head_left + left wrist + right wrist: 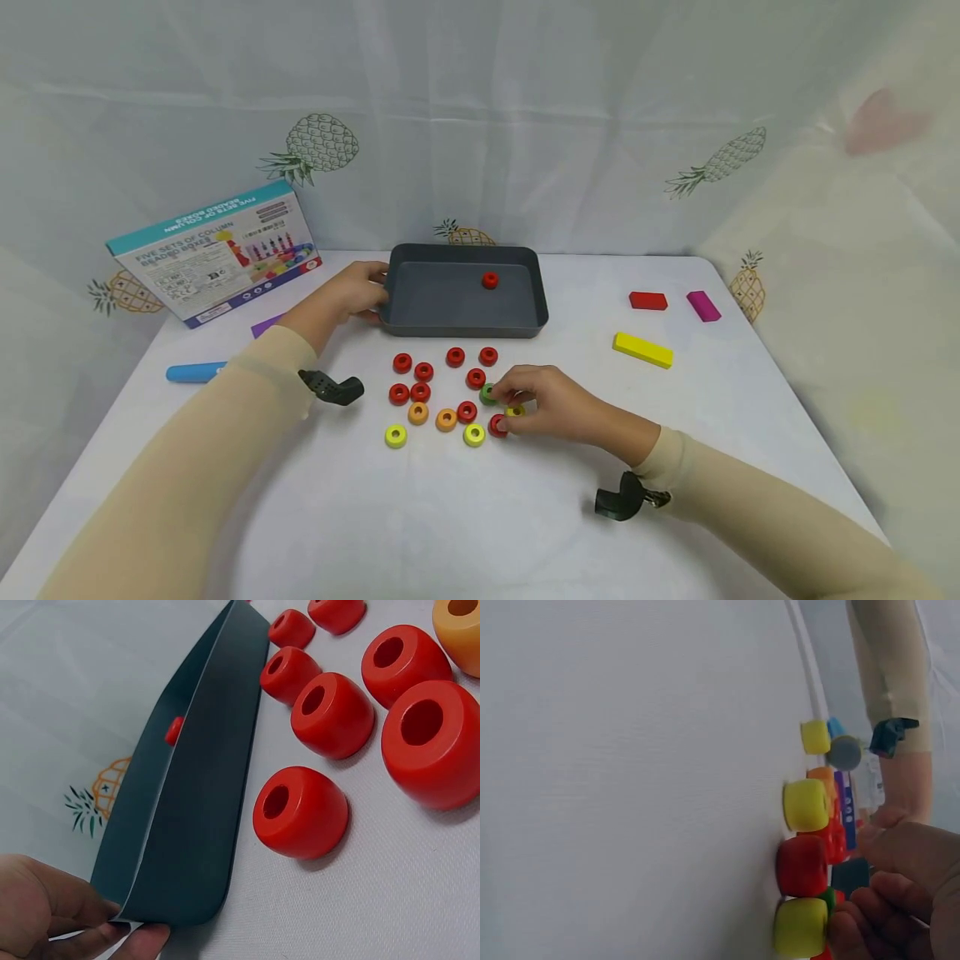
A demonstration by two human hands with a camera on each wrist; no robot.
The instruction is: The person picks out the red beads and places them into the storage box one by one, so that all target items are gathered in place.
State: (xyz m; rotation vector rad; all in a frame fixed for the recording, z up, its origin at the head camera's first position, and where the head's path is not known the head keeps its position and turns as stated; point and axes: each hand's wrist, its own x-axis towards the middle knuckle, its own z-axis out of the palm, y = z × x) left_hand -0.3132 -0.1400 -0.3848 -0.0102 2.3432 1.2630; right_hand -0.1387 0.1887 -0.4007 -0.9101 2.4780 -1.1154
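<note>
My left hand (358, 290) grips the left edge of a dark grey tray (465, 332); the left wrist view shows its fingers (82, 907) at the tray's corner. One red bead (490, 280) lies inside the tray. On the table in front are several red beads (455, 357), orange beads (446, 419) and yellow beads (396, 436). Over the right side of this group is my right hand (558, 404), thumb and fingers apart. Its fingertips are close to a green bead (487, 395), another red bead (802, 866) and a yellow bead (801, 928); the hand partly hides these.
A printed toy box (217, 254) stands at the back left. Near it lie a blue stick (193, 372) and a purple piece (265, 325), partly behind the left arm. On the right are a red block (648, 301), a magenta block (703, 306) and a yellow block (642, 350).
</note>
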